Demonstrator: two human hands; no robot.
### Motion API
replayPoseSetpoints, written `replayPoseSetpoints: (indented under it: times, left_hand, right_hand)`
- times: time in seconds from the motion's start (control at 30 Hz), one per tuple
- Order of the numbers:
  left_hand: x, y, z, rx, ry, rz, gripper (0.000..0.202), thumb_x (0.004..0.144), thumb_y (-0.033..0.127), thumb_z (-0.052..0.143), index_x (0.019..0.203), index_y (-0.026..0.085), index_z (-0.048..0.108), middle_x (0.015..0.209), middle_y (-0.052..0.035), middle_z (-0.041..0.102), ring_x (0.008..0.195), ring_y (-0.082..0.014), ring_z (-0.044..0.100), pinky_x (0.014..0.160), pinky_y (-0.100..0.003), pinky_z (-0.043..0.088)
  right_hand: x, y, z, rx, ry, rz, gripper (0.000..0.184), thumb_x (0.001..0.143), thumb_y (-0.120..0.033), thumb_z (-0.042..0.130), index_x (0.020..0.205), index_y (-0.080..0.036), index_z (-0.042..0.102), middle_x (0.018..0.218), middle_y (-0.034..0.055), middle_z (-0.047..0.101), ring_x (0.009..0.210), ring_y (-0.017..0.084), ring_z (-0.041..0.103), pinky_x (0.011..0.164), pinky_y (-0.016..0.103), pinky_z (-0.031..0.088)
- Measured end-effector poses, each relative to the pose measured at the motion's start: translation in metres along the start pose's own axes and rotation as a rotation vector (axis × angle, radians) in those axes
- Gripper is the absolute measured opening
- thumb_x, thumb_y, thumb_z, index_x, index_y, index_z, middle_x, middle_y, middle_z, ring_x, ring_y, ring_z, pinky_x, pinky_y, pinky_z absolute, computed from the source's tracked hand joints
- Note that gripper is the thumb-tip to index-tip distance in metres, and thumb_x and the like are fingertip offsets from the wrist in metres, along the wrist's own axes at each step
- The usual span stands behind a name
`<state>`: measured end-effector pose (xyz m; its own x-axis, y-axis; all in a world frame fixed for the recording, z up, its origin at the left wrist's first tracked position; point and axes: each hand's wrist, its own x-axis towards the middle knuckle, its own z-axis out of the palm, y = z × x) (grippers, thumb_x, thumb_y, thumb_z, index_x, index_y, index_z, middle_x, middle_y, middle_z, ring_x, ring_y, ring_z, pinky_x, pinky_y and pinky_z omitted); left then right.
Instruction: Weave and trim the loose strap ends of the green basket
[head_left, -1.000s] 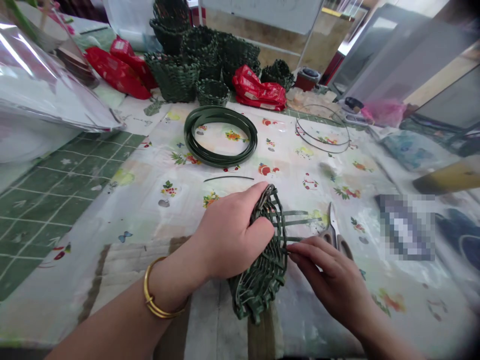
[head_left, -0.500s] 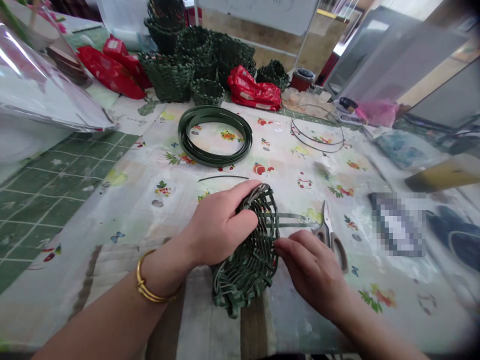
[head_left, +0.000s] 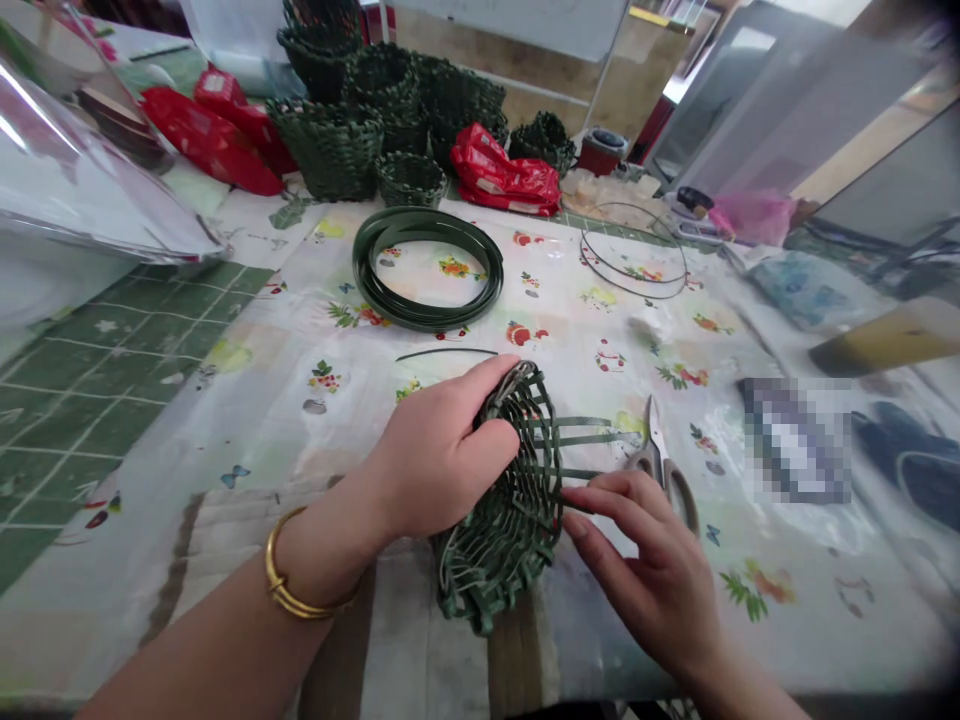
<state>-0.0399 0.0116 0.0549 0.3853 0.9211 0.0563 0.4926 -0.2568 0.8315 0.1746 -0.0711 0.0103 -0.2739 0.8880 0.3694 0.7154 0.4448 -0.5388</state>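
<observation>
A partly woven dark green basket (head_left: 517, 500) is tipped on its side, its opening edge facing right. My left hand (head_left: 450, 440) is closed on its upper left side, thumb inside and fingers hidden behind the wall. Several loose green strips (head_left: 589, 424) stick out from the rim toward the right. At that rim my right hand (head_left: 645, 560) has one short strip between thumb and index finger, with the fingertips slightly parted. Scissors (head_left: 659, 450) with grey handles lie just beyond the right hand, blades pointing away.
A coil of green strip (head_left: 364, 265) and thin wire hoops (head_left: 634, 290) lie farther back on the flowered tablecloth (head_left: 555, 330). Finished woven baskets (head_left: 330, 150) and a red packet (head_left: 502, 175) stand behind them. A striped cloth (head_left: 420, 640) lies under the basket.
My right hand has shifted slightly right and its pinch at the rim has loosened. Another strip now shows sticking out beside it. The left hand keeps its hold.
</observation>
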Motion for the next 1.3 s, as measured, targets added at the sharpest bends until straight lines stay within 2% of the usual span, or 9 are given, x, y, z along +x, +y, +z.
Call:
replayPoseSetpoints:
  times: [0.17, 0.3, 0.5, 0.67, 0.77, 0.87, 1.07, 1.2, 1.3]
  left_hand:
    - [0.002, -0.007, -0.006, -0.111, -0.039, -0.004, 0.052, 0.081, 0.019, 0.042, 0.131, 0.019, 0.053, 0.131, -0.0049, 0.060, 0.121, -0.0243, 0.054, 0.105, -0.039, 0.043]
    - [0.004, -0.012, -0.011, -0.241, -0.061, -0.018, 0.051, 0.080, 0.019, 0.044, 0.130, 0.018, 0.055, 0.130, -0.0046, 0.061, 0.120, -0.0242, 0.056, 0.104, -0.039, 0.045]
    - [0.008, -0.012, -0.015, -0.258, -0.111, -0.063, 0.051, 0.078, 0.019, 0.046, 0.129, 0.023, 0.056, 0.124, -0.0017, 0.065, 0.115, -0.0260, 0.060, 0.098, -0.039, 0.050]
    - [0.007, -0.013, -0.014, -0.293, -0.115, -0.066, 0.049, 0.077, 0.020, 0.049, 0.126, 0.026, 0.058, 0.124, -0.0018, 0.066, 0.117, -0.0269, 0.058, 0.097, -0.038, 0.050]
    - [0.004, -0.009, -0.012, -0.330, -0.082, -0.090, 0.047, 0.079, 0.021, 0.051, 0.124, 0.027, 0.060, 0.123, 0.0001, 0.067, 0.117, -0.0254, 0.058, 0.097, -0.036, 0.049]
    - [0.001, -0.002, -0.009, -0.345, -0.030, -0.171, 0.043, 0.079, 0.021, 0.052, 0.118, 0.030, 0.064, 0.121, 0.0035, 0.068, 0.116, -0.0228, 0.058, 0.096, -0.032, 0.048]
    - [-0.001, 0.002, -0.008, -0.387, 0.004, -0.327, 0.042, 0.077, 0.024, 0.055, 0.116, 0.032, 0.066, 0.123, 0.0038, 0.067, 0.116, -0.0255, 0.058, 0.085, -0.031, 0.053]
    - [-0.001, 0.001, -0.008, -0.378, 0.008, -0.312, 0.043, 0.074, 0.025, 0.058, 0.115, 0.034, 0.067, 0.121, 0.0047, 0.068, 0.116, -0.0259, 0.059, 0.085, -0.031, 0.054]
    - [-0.001, -0.001, -0.010, -0.338, -0.002, -0.259, 0.043, 0.075, 0.026, 0.057, 0.117, 0.034, 0.066, 0.122, 0.0045, 0.067, 0.118, -0.0262, 0.056, 0.093, -0.034, 0.051]
  right_hand:
    - [0.006, 0.001, -0.006, 0.056, -0.081, 0.080, 0.015, 0.090, -0.015, 0.057, 0.100, -0.021, 0.066, 0.085, 0.0039, 0.059, 0.079, 0.018, 0.059, 0.067, 0.031, 0.048]
    - [0.004, 0.002, -0.004, 0.148, -0.082, 0.122, 0.017, 0.090, -0.014, 0.057, 0.100, -0.022, 0.067, 0.082, 0.0030, 0.059, 0.076, 0.017, 0.060, 0.064, 0.028, 0.049]
    - [-0.002, 0.003, 0.002, 0.298, -0.007, 0.032, 0.029, 0.086, -0.004, 0.055, 0.107, -0.021, 0.065, 0.081, 0.0034, 0.056, 0.077, 0.017, 0.058, 0.062, 0.029, 0.049]
    - [-0.004, 0.004, 0.004, 0.283, -0.022, -0.015, 0.024, 0.084, -0.007, 0.062, 0.106, -0.017, 0.063, 0.082, 0.0049, 0.057, 0.074, 0.018, 0.056, 0.060, 0.031, 0.049]
    - [-0.002, 0.004, 0.006, 0.211, 0.020, -0.049, 0.022, 0.084, -0.008, 0.064, 0.105, -0.015, 0.064, 0.080, 0.0059, 0.058, 0.070, 0.017, 0.054, 0.057, 0.032, 0.048]
    - [-0.003, 0.006, 0.009, 0.238, 0.046, -0.071, 0.022, 0.084, -0.007, 0.062, 0.105, -0.015, 0.064, 0.080, 0.0059, 0.059, 0.070, 0.017, 0.054, 0.057, 0.031, 0.048]
    - [-0.006, 0.012, 0.010, 0.298, 0.042, -0.095, 0.026, 0.085, -0.010, 0.061, 0.109, -0.018, 0.063, 0.080, 0.0035, 0.057, 0.071, 0.016, 0.053, 0.059, 0.032, 0.050]
    - [-0.003, 0.014, 0.010, 0.367, 0.039, -0.095, 0.021, 0.086, -0.011, 0.060, 0.105, -0.018, 0.064, 0.078, 0.0027, 0.055, 0.071, 0.015, 0.054, 0.059, 0.030, 0.050]
    - [-0.003, 0.015, 0.011, 0.400, 0.034, -0.077, 0.020, 0.085, -0.009, 0.060, 0.103, -0.018, 0.064, 0.078, 0.0025, 0.055, 0.071, 0.015, 0.054, 0.061, 0.031, 0.051]
